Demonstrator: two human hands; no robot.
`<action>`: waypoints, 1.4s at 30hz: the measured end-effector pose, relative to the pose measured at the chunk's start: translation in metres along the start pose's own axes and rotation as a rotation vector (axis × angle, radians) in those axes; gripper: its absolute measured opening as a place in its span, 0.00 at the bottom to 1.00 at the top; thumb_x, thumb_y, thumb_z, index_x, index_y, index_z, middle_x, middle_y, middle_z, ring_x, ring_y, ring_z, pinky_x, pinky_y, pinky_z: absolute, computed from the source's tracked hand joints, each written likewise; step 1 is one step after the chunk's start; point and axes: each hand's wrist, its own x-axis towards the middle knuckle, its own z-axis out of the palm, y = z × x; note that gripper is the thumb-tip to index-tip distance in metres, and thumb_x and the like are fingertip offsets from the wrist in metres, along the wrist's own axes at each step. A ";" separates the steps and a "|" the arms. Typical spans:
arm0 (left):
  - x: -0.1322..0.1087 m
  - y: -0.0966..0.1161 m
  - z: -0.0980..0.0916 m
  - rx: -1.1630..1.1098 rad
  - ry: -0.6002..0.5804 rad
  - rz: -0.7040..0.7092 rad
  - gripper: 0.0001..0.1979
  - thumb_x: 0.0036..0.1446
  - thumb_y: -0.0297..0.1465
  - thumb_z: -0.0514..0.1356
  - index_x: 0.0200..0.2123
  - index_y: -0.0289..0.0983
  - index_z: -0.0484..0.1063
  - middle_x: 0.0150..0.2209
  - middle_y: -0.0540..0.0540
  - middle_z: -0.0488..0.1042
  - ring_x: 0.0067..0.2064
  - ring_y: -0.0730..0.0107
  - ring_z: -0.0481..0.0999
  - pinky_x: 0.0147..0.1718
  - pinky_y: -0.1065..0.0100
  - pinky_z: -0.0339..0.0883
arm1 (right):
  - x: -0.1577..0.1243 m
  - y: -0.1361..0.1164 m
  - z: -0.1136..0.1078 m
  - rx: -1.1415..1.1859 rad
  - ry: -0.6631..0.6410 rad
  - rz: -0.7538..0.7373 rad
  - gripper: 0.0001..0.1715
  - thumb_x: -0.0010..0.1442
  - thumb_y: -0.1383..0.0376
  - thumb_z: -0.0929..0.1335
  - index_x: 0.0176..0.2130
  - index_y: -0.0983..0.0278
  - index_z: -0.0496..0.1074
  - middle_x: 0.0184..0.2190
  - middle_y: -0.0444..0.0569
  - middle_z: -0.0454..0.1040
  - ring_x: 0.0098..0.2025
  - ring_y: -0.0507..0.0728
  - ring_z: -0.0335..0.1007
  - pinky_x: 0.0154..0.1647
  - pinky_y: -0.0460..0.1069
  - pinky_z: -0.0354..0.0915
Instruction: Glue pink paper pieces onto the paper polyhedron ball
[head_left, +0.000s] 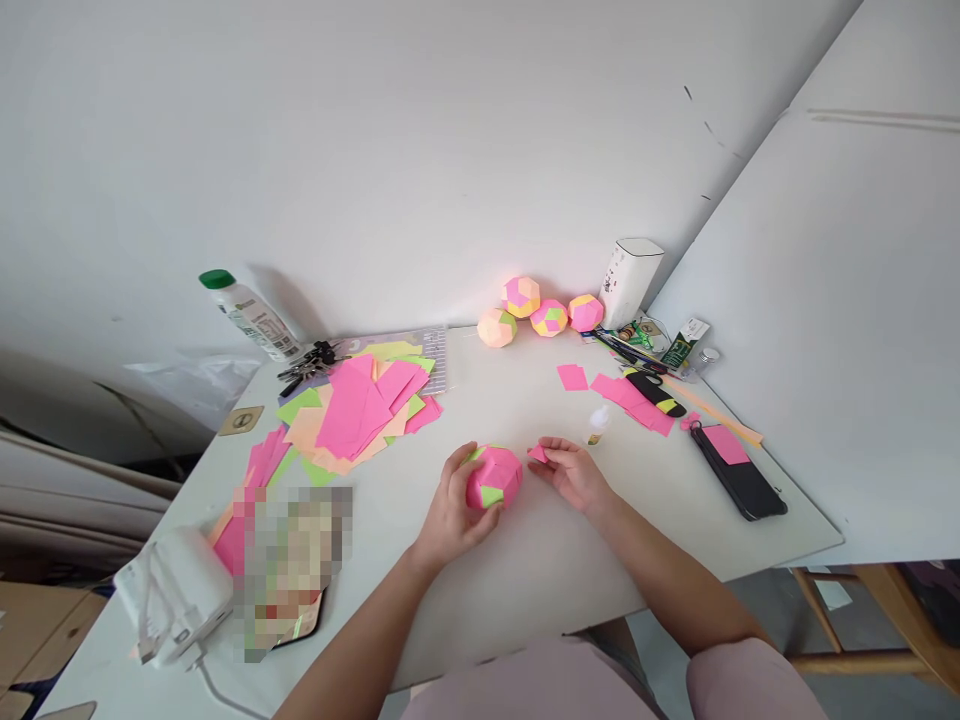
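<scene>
1. Head view: a pale wall (450,150) rises behind a white table (510,575), its surface crowded at both sides.
2. Pink, peach and green sheets form a loose heap (360,405) at left, a green-capped white bottle (259,320) standing behind it.
3. Nearer the front left edge, a white charging device (184,590) lies with its cable beside a mostly pixelated phone (296,570).
4. At right, a black pouch (742,490) bears a pink paper square (727,444); a black-and-yellow tool (655,392) rests by pink slips (636,406) farther back.
5. Four multicoloured paper balls (549,318) cluster by the wall, left of a white container (631,282).
6. Near the table's middle, the left hand (454,510) grips a pink-and-green paper ball (496,478), fingers curved over one side, thumb along its lower edge; whether the ball touches the tabletop cannot be told.
7. A small squeeze bottle (598,424) stands just beyond the right hand (574,475), whose closed fingertips pinch a small pink paper piece (538,454), apart from the ball.
</scene>
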 end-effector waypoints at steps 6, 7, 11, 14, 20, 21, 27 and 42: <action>0.002 -0.003 -0.015 -0.058 -0.062 -0.117 0.24 0.55 0.28 0.56 0.52 0.40 0.48 0.58 0.32 0.55 0.61 0.48 0.59 0.47 0.47 0.67 | -0.004 0.007 0.003 0.107 -0.131 0.090 0.14 0.41 0.71 0.77 0.31 0.63 0.75 0.28 0.46 0.75 0.39 0.58 0.75 0.51 0.61 0.67; 0.003 -0.003 -0.020 -0.057 -0.096 -0.143 0.26 0.54 0.27 0.55 0.53 0.40 0.46 0.58 0.32 0.55 0.61 0.49 0.59 0.46 0.48 0.68 | -0.005 0.008 0.005 0.118 -0.163 0.083 0.14 0.42 0.71 0.77 0.31 0.63 0.75 0.27 0.45 0.74 0.40 0.58 0.75 0.52 0.61 0.67; 0.003 -0.004 -0.043 -0.002 -0.281 -0.243 0.38 0.49 0.24 0.56 0.61 0.38 0.41 0.59 0.32 0.56 0.59 0.49 0.63 0.49 0.50 0.68 | -0.010 0.009 0.011 0.113 -0.253 0.040 0.14 0.44 0.70 0.76 0.33 0.63 0.75 0.27 0.42 0.74 0.43 0.58 0.75 0.55 0.61 0.65; 0.002 -0.003 -0.054 0.061 -0.392 -0.254 0.42 0.48 0.23 0.55 0.64 0.39 0.41 0.60 0.33 0.57 0.59 0.49 0.64 0.49 0.51 0.69 | -0.014 0.009 0.014 0.059 -0.270 0.016 0.14 0.44 0.69 0.76 0.34 0.63 0.75 0.30 0.44 0.77 0.42 0.57 0.75 0.54 0.60 0.64; 0.004 0.011 -0.053 0.109 -0.378 -0.192 0.46 0.50 0.25 0.58 0.67 0.41 0.33 0.67 0.33 0.40 0.67 0.44 0.47 0.54 0.47 0.63 | -0.020 0.011 0.019 -0.039 -0.293 -0.003 0.12 0.45 0.66 0.76 0.33 0.63 0.75 0.32 0.46 0.79 0.39 0.55 0.75 0.51 0.58 0.65; 0.005 0.014 -0.050 0.106 -0.359 -0.161 0.47 0.51 0.28 0.60 0.67 0.41 0.34 0.67 0.33 0.39 0.67 0.44 0.46 0.54 0.48 0.64 | -0.021 0.011 0.020 -0.041 -0.302 -0.005 0.12 0.46 0.66 0.76 0.33 0.62 0.74 0.33 0.46 0.79 0.39 0.55 0.75 0.51 0.58 0.65; 0.006 0.012 -0.029 0.256 -0.247 -0.055 0.37 0.49 0.35 0.65 0.61 0.43 0.53 0.60 0.36 0.59 0.60 0.43 0.61 0.49 0.47 0.68 | -0.022 0.009 0.021 -0.050 -0.311 -0.030 0.11 0.46 0.65 0.75 0.33 0.61 0.74 0.33 0.46 0.79 0.41 0.56 0.74 0.51 0.56 0.64; 0.002 -0.011 0.009 -0.375 -0.029 -0.044 0.31 0.49 0.45 0.65 0.51 0.43 0.54 0.56 0.36 0.58 0.59 0.52 0.62 0.50 0.49 0.66 | -0.021 -0.008 0.015 -0.084 -0.262 -0.138 0.09 0.45 0.64 0.75 0.30 0.60 0.74 0.27 0.42 0.74 0.31 0.53 0.69 0.43 0.53 0.65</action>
